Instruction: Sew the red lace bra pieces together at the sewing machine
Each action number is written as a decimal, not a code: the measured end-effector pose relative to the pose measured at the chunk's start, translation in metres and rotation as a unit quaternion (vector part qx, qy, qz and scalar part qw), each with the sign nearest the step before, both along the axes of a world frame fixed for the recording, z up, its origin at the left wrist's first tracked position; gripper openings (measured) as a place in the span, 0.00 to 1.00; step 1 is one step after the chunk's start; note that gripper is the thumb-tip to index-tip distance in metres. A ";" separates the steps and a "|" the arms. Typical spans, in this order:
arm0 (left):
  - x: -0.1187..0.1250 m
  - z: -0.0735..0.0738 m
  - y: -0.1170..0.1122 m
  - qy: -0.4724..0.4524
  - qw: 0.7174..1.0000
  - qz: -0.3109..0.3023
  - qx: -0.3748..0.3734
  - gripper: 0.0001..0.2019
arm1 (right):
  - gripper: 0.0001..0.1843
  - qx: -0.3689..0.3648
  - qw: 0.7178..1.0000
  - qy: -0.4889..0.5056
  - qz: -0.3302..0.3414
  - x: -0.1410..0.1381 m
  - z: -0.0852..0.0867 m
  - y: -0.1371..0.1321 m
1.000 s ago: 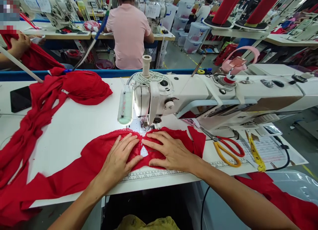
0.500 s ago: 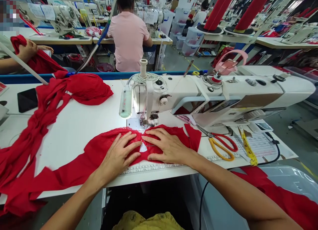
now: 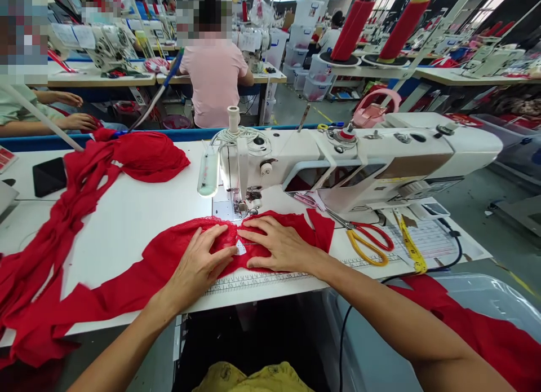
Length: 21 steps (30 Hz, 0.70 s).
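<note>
A red lace-edged fabric piece point(image 3: 169, 248) lies on the white sewing table just in front of the sewing machine's point(image 3: 355, 155) presser foot point(image 3: 240, 207). My left hand point(image 3: 205, 259) rests on its left part, fingers apart and slightly bent. On the right part my right hand point(image 3: 281, 245) lies flat with spread fingers. Between the two hands a small white patch point(image 3: 240, 247) shows; whether it is a label or the table through a gap, I cannot tell. The fabric is apart from the needle area, and my palms hide some of it.
A printed ruler point(image 3: 253, 283) runs along the table's front edge. To the right lie scissors point(image 3: 369, 242), a yellow tape measure point(image 3: 409, 242) and papers. A red fabric heap point(image 3: 147, 155) fills the left. A plastic bin point(image 3: 367, 347) holds red fabric. Co-workers sit beyond.
The view has shifted slightly, so the machine and scissors sit further left. My left hand's fingers have drawn in and bent a little. My right hand stays on the fabric.
</note>
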<state>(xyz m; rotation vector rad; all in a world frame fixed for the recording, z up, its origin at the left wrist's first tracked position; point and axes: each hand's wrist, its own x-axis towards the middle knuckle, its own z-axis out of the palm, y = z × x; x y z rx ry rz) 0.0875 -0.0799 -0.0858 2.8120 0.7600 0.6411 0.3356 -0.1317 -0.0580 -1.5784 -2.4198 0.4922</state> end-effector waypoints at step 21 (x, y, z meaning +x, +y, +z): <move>0.000 0.000 -0.002 0.003 0.999 -0.015 0.030 0.14 | 0.36 0.005 1.000 -0.002 0.004 0.001 0.000 0.000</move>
